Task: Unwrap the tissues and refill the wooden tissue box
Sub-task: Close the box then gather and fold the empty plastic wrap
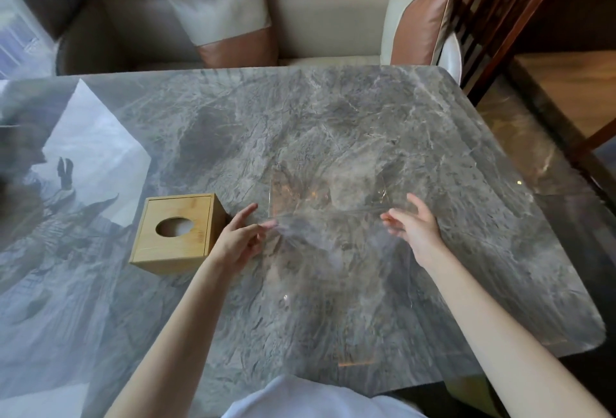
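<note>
A square wooden tissue box (176, 234) with an oval hole in its top stands on the grey marble table (333, 111), at the left of my hands. Its inside looks pale through the hole; I cannot tell what is in it. A sheet of clear plastic wrap (330, 204) hangs stretched above the table between my hands. My left hand (238, 237) pinches its left edge just right of the box. My right hand (413, 227) holds the right edge with its fingers curled. No loose tissues are visible.
A beige sofa (333, 24) with two white-and-tan cushions (230, 21) stands beyond the table's far edge. A dark wooden slatted frame (493, 17) rises at the back right. The polished tabletop reflects a window on its left side.
</note>
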